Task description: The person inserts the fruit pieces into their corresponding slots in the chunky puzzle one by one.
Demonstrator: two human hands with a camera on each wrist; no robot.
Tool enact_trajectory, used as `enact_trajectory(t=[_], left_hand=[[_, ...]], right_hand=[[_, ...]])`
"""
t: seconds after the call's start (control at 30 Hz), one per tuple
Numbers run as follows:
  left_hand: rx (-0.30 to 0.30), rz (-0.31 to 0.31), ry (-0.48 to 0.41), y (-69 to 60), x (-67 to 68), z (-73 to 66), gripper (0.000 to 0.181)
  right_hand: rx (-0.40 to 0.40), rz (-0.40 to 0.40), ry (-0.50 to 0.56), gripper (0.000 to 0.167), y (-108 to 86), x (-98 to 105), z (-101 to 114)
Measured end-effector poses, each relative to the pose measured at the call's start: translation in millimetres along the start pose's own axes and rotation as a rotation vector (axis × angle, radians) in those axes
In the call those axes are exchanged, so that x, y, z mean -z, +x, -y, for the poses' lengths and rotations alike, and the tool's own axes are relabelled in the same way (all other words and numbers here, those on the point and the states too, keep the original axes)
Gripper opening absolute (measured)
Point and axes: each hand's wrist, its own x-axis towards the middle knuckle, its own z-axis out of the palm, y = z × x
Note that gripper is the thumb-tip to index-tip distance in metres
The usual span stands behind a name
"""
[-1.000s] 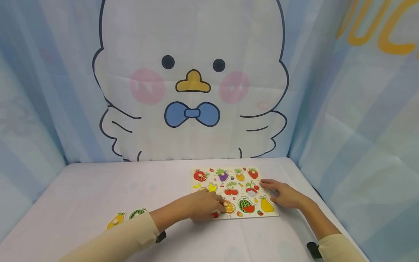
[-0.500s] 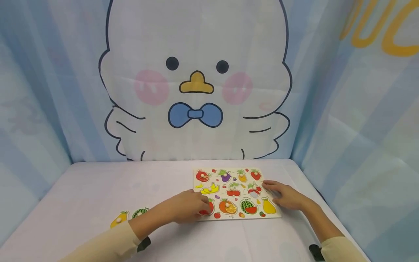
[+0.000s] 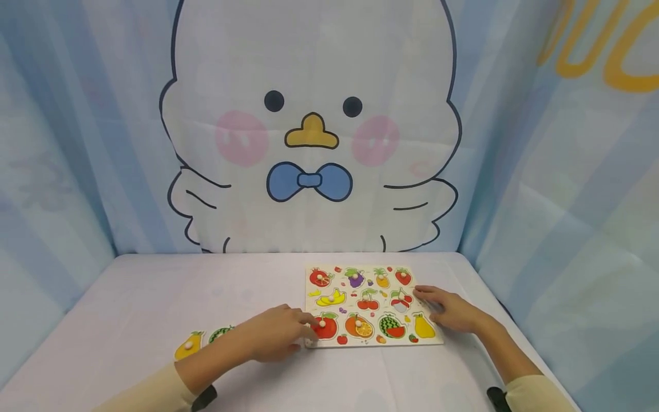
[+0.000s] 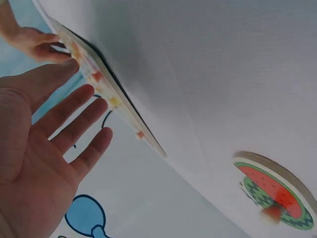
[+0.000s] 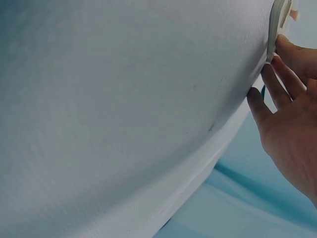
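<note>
A fruit peg puzzle board (image 3: 374, 306) lies at the right of the table, with several knobbed pieces in it. My left hand (image 3: 278, 333) is at its left edge, fingers spread, beside the knobbed apple piece (image 3: 327, 328). In the left wrist view its palm shows nothing held. My right hand (image 3: 453, 309) rests its fingertips and thumb along the board's right edge. Its fingers look nearly straight in the right wrist view, against the board's edge (image 5: 273, 29). A pear piece (image 3: 189, 345) and a watermelon piece (image 4: 277, 191) lie on the table at left, partly hidden by my left arm in the head view.
The board's watermelon picture (image 3: 392, 326) and pear picture (image 3: 424, 326) show no knobs. A white cloth (image 3: 154, 297) covers the table. Behind it hangs a curtain (image 3: 314, 223) printed with a cartoon bird, and more curtain closes both sides.
My left hand has moved left across the board from the orange, past the apple, to the left edge, and its fingers have spread. My right hand has stayed at the right edge.
</note>
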Motion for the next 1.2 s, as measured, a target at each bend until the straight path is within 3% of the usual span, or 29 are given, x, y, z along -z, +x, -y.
enact_trajectory(t=[0.3,0.67,0.77,1.0,1.2], left_hand=[[0.142,-0.033,-0.056,-42.0,2.8,23.6,0.029],[0.174,-0.098,-0.078,-81.7,-3.8,53.5,0.025],[0.181,-0.114,-0.070,-88.7,-6.9,60.1,0.024],[0.258,-0.101,-0.097,-99.2,-12.3,72.5,0.021],[0.268,-0.107,-0.141,-105.7,-14.4,77.2,0.021]], right_hand=[[-0.003,0.000,-0.004,0.061,1.0,0.3,-0.9],[0.012,-0.002,0.013,0.062,0.0,1.1,0.2],[0.024,-0.004,0.008,0.061,-0.8,1.2,-0.1],[0.050,-0.012,-0.011,0.061,-0.4,0.5,-1.6],[0.047,-0.011,-0.015,0.061,0.5,-0.7,-3.6]])
